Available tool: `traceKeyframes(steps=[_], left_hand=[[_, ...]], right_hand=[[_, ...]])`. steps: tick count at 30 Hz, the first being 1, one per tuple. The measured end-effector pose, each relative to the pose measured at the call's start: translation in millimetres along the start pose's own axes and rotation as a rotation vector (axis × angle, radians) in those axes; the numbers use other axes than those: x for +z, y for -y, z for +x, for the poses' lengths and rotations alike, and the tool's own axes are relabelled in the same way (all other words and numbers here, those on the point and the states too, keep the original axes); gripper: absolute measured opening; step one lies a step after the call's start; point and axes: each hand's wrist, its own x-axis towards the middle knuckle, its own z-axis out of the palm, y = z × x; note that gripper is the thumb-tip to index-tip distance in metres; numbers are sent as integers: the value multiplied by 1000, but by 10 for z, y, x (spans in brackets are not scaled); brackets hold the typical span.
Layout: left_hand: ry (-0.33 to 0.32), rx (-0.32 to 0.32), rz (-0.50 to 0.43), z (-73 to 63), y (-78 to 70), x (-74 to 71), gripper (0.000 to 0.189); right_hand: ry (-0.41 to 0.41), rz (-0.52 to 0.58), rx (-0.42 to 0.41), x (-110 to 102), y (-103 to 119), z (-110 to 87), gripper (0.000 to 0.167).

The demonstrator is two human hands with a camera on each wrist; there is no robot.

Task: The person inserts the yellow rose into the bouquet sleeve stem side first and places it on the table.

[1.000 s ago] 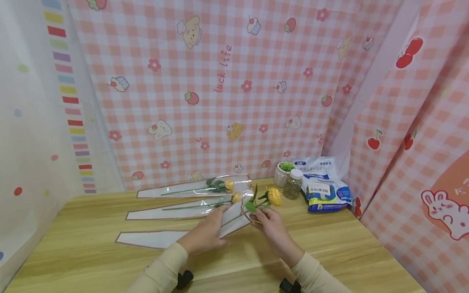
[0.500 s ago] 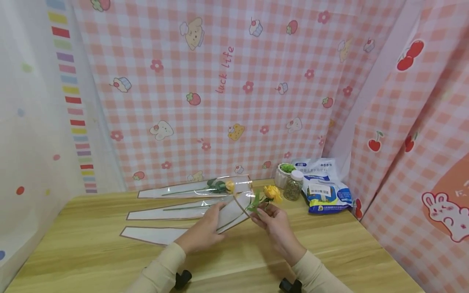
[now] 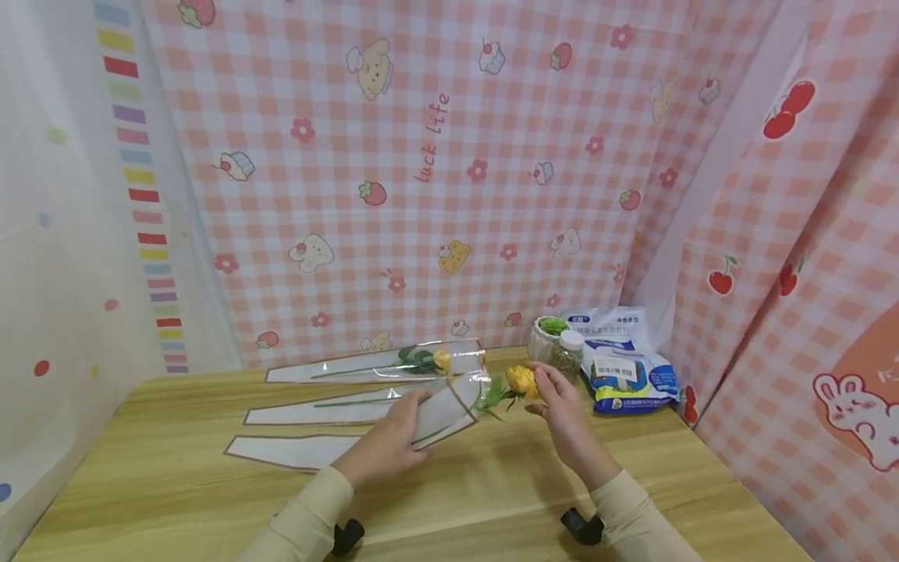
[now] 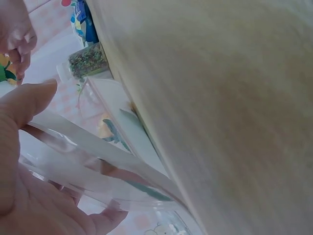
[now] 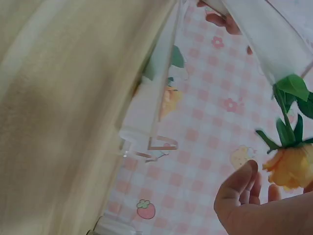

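Observation:
My left hand point(image 3: 386, 445) grips a pale flower sleeve point(image 3: 438, 411) with a brown border, thumb on one side and fingers on the other. In the left wrist view the sleeve point(image 4: 83, 169) runs between them. A yellow rose point(image 3: 521, 382) sticks out of the sleeve's mouth, its bloom and some green leaves outside and its stem inside. My right hand point(image 3: 567, 410) is at the bloom, fingertips against its outer side. Seen from the right wrist, the thumb point(image 5: 239, 178) stands apart from the rose point(image 5: 291, 166); some fingers are hidden behind the petals.
Two sleeves with yellow roses, the rear one point(image 3: 365, 365) and the nearer one point(image 3: 295, 410), lie behind my left hand. Another sleeve point(image 3: 295, 451) lies left of it. A potted succulent point(image 3: 552, 326), a lidded jar point(image 3: 567, 359) and blue-white packets point(image 3: 632, 378) stand at back right.
My right hand has left the stem and leaves below the bloom and moved right, to the bloom's outer side. The left hand has kept its grip on the sleeve.

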Motion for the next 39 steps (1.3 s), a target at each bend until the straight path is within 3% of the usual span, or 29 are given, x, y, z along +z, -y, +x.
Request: traceKeyframes(steps=[6,15,26,39], left_hand=[[-7,3,23,-31,24,-2,89],[1,25,123,-17,49,4,89],[21,12,186,6,63,64,96],[35,-11,230,5,-82,49,98]], right_hand=[[89,-30,-32,-23,45,-6,46],[71,-52,-60,-8,72,-40,28],[77,-114,-91,113,70,-98,23],[77,-226,-144,243,21,-163,16]])
